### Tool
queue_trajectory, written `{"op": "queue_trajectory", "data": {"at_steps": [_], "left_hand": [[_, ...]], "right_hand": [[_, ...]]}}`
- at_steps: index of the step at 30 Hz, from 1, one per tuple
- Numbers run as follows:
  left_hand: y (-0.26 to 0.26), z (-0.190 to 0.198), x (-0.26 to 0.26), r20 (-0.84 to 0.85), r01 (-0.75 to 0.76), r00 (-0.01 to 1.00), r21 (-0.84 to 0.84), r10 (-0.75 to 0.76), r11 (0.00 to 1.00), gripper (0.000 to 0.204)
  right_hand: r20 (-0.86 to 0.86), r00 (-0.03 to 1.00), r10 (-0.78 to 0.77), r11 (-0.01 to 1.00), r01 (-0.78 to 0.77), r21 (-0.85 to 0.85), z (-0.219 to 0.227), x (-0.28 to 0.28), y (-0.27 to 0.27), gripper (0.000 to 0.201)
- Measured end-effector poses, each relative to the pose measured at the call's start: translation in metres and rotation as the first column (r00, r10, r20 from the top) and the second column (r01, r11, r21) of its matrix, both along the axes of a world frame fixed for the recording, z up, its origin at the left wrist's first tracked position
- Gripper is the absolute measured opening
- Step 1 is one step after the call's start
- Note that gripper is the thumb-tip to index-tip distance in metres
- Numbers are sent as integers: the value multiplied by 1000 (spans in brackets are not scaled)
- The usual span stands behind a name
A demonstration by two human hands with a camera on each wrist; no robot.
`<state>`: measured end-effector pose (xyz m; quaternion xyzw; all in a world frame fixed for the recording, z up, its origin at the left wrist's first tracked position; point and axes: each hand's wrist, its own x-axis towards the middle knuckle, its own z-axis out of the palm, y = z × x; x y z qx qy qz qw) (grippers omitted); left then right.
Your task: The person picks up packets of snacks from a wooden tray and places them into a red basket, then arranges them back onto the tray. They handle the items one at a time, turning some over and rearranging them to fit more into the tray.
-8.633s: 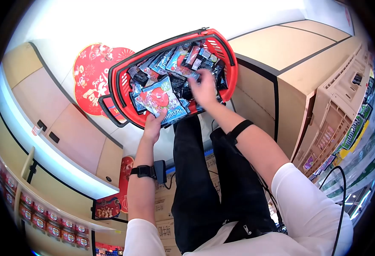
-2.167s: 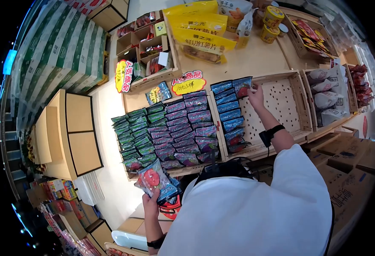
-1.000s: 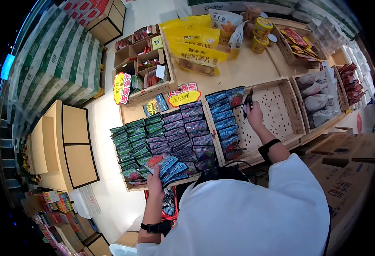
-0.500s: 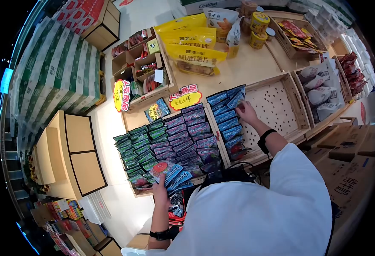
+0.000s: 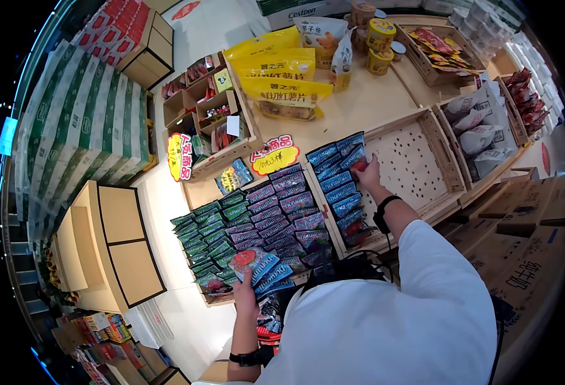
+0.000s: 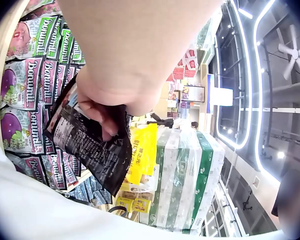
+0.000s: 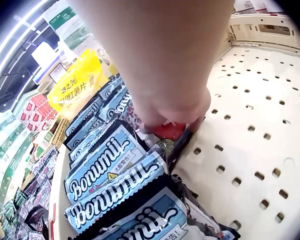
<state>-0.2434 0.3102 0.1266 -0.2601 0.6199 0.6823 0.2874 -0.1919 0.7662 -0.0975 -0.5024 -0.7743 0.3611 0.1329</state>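
My left hand (image 5: 245, 296) grips a fanned bunch of several blue Bonumii snack bags (image 5: 269, 273) over the front edge of the green and purple rows. In the left wrist view its fingers curl over the dark printed back of one bag (image 6: 87, 142). Inside the pale crate with a perforated floor (image 5: 417, 160), my right hand (image 5: 371, 176) pinches a blue snack bag with a red picture (image 7: 170, 131). That bag stands upright at the second column of blue bags (image 5: 342, 192), against the crate's left side. The right fingertips are partly hidden behind the wrist in the right wrist view.
Left of this crate stand tight rows of purple bags (image 5: 269, 221) and green bags (image 5: 208, 234). Behind are a price sign (image 5: 276, 156), yellow snack bags (image 5: 286, 96) and a divided box (image 5: 215, 106). White bags (image 5: 481, 128) fill the crate at right; a red basket (image 5: 269, 333) is below.
Both hands were over the red basket at first. Later the right hand held a bag over the perforated floor; it has moved left to the blue columns. The left hand has come up with its bunch.
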Motion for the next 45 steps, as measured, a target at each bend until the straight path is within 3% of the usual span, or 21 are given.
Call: {"op": "queue_trajectory", "data": {"at_steps": [6,12,16,18,19,21,22,24,26,27,29,30,31,33,35,36,37,39,41,43,45], "left_hand": [[-1,7,0,9,5,1000,-2,-5,1000,28],[-2,4,2,3,1,1000,18,-1,1000,26],[-4,-4,3,5,17,1000,-40,-17,999,27],[5,6,2,1,48,999,-5,-48,999,26],[11,13,3,-4,75,997,27,-75,997,25],[21,22,2,-29,98,995,35,-97,995,27],[16,12,0,-3,150,989,4,-150,989,28],[15,7,-2,28,197,980,-25,-197,980,29],[34,21,-4,-63,424,904,20,-422,906,24],[42,32,-9,-67,429,902,27,-427,903,24],[53,48,-16,-147,775,577,-212,-804,595,25],[55,34,-14,-285,759,519,-281,-806,588,34],[60,38,-17,-289,763,513,-277,-808,584,34],[71,57,-30,-138,744,21,-660,-990,107,43],[84,76,-28,-191,738,21,-660,-981,145,51],[88,86,-29,-102,743,-11,-667,-995,60,50],[90,91,-31,-10,744,-42,-668,-999,-24,50],[80,88,-32,-65,709,-94,-705,-993,-21,46],[65,81,-33,-153,732,86,-660,-984,167,41],[49,70,-31,-238,727,126,-638,-963,253,34],[36,62,-25,-300,658,290,-627,-909,417,30]], "right_hand": [[116,962,-248,966,255,-50,-19,3,15,72],[119,984,-131,985,143,-98,17,-9,-2,73],[67,990,-120,981,129,-147,2,-3,17,71],[-22,1000,0,982,4,187,14,-4,19,60],[-20,1000,12,984,-8,178,33,-9,16,60],[-360,879,313,945,-326,28,98,-22,-9,49],[-360,875,324,938,-346,3,121,-24,-27,49],[-254,562,787,609,-771,184,161,-30,-55,47],[-158,320,934,347,-919,188,196,-33,-88,62],[-125,203,971,232,-927,295,210,-35,-102,67],[-47,9,999,28,-904,426,232,-39,-126,74],[-15,-69,998,-55,-889,454,241,-41,-138,77],[-9,-62,998,-51,-890,453,252,-42,-147,77],[-62,-267,962,-198,-835,514,270,-43,-161,62],[-27,-304,952,-268,-874,406,263,-48,-159,51],[-7,-352,936,-335,-896,291,258,-51,-155,41],[1,-345,939,-330,-897,293,253,-51,-148,41],[32,-187,982,-190,-973,133,241,-42,-129,26],[-34,61,998,60,-998,-19,230,-35,-96,26],[-44,374,926,375,-927,18,197,-20,-55,23],[-437,662,609,661,-728,-181,152,-2,-16,22]]}}
